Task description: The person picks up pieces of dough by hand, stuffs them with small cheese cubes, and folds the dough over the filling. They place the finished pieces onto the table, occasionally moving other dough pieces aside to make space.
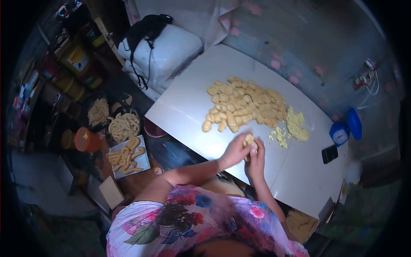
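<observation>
Both hands meet above the near edge of the white table point(218, 144). My left hand point(233, 153) is curled around a piece of dough point(248, 139), fingers closed. Against its other side presses my right hand point(257, 158), its fingers bent and touching the same piece. Parts of the dough are hidden by the fingers. Just beyond my hands lies a broad heap of pale brown dough pieces point(244, 103). To its right are a mound of small pale yellow chopped bits point(297, 126) and a few loose bits point(280, 138).
A blue scale point(340, 136) and a dark phone point(329, 154) rest at the table's right. On the left stand a white tray of stick-shaped pieces point(143, 163), a bowl of pale strips point(124, 127) and an orange container point(87, 140). White bags point(177, 49) sit behind the table.
</observation>
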The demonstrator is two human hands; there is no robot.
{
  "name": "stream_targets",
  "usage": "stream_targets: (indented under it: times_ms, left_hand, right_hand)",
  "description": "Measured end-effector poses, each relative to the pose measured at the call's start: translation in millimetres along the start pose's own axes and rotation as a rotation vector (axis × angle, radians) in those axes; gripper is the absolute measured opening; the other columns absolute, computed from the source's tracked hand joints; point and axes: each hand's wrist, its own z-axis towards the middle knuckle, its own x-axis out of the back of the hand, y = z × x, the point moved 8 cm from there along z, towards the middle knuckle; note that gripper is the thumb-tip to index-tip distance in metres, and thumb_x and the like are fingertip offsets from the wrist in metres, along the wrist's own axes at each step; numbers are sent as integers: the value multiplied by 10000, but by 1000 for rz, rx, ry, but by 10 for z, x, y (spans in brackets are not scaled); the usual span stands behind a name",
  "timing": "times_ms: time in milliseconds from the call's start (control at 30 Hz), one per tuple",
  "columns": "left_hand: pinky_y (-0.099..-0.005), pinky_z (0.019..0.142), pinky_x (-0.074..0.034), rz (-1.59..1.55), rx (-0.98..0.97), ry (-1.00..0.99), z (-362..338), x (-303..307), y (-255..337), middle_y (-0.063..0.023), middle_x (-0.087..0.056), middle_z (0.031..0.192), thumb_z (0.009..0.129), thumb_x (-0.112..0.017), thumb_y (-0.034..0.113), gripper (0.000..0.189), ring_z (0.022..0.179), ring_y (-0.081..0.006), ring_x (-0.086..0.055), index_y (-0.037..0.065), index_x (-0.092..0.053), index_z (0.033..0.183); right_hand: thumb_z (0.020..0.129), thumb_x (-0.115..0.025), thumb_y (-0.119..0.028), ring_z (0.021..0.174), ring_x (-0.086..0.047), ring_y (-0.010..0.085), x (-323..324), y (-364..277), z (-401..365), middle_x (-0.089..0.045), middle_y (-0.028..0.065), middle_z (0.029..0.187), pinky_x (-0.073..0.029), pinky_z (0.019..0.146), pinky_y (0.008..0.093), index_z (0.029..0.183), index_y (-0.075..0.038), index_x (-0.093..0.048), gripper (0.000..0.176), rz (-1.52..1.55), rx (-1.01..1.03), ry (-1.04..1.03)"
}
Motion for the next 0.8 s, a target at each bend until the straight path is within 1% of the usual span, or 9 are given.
stream_targets:
  times_ms: [67, 133, 200, 267, 400, 533, 667, 733, 800]
  left_hand:
    - [-362, 967, -424, 156, -235, 5, -78, 46, 214, -160, -562, 1177, 920, -563, 205, 359, 1116, -282, -539, 3, -526, 1215]
    - [-376, 972, -416, 77, -127, 65, -101, 127, 234, -165, -568, 1160, 914, -554, 199, 347, 1121, -321, -529, 18, -533, 1209]
    - [-365, 933, -432, -44, 66, 128, -63, 292, 262, -160, -575, 1134, 925, -549, 221, 335, 1080, -287, -547, 26, -547, 1198]
    - [-378, 970, -415, -353, 38, 150, -40, 463, 515, -162, -577, 1156, 914, -571, 258, 364, 1120, -318, -537, 41, -560, 1206]
    - [-477, 1039, -341, -23, -677, 108, -420, 1179, 1851, -156, -525, 1259, 891, -598, 374, 485, 1231, -366, -461, 79, -531, 1270]
    - [-533, 1052, -250, 335, -970, 95, -887, 2049, 2403, -180, -378, 1351, 891, -583, 403, 542, 1293, -389, -324, 111, -465, 1332]
    - [-589, 1065, -160, 843, -1012, 457, -1252, 3519, 2756, -203, -231, 1443, 890, -567, 431, 604, 1356, -412, -187, 143, -399, 1393]
    - [-617, 1071, -115, 1175, -896, 804, -1456, 4570, 2945, -215, -157, 1489, 890, -559, 445, 636, 1387, -424, -119, 159, -366, 1424]
    - [-645, 1077, -70, 1464, -614, 1208, -1820, 5841, 2970, -227, -84, 1535, 889, -551, 460, 670, 1418, -435, -50, 174, -332, 1455]
  right_hand:
    - [996, -406, -363, 1310, -361, 339, -114, 2, -125, -342, 226, 1424, -247, 1107, 414, 1353, 6, -381, 514, 115, -56, 81]
    - [1000, -392, -405, 1300, -368, 329, -341, 13, -221, -314, 211, 1436, -257, 1104, 417, 1377, 13, -341, 565, 398, -102, 276]
    - [989, -397, -476, 1281, -386, 304, -456, -218, -152, -294, 184, 1429, -312, 1075, 416, 1399, 10, -290, 645, 365, -102, 341]
    - [982, -405, -491, 1286, -370, 296, -508, -614, -54, -287, 182, 1430, -311, 1070, 411, 1406, 4, -282, 663, 487, -89, 394]
    - [975, -409, -507, 1325, -281, 282, -794, -1582, 162, -227, 178, 1464, -247, 1090, 396, 1426, -6, -263, 690, 581, 131, 266]
    - [968, -413, -523, 1365, -192, 267, -1714, -2730, 258, -168, 174, 1499, -182, 1110, 380, 1446, -16, -244, 717, 721, 375, -125]
    - [961, -416, -540, 1405, -104, 253, -3074, -4069, 148, -108, 170, 1533, -118, 1130, 365, 1466, -26, -225, 745, 874, 586, -604]
    - [958, -418, -548, 1425, -59, 246, -3755, -4789, 105, -78, 168, 1550, -85, 1140, 357, 1476, -31, -216, 759, 946, 693, -753]
    - [954, -420, -556, 1445, -15, 239, -4475, -5510, 199, -48, 166, 1567, -53, 1150, 350, 1486, -36, -207, 774, 1011, 774, -830]
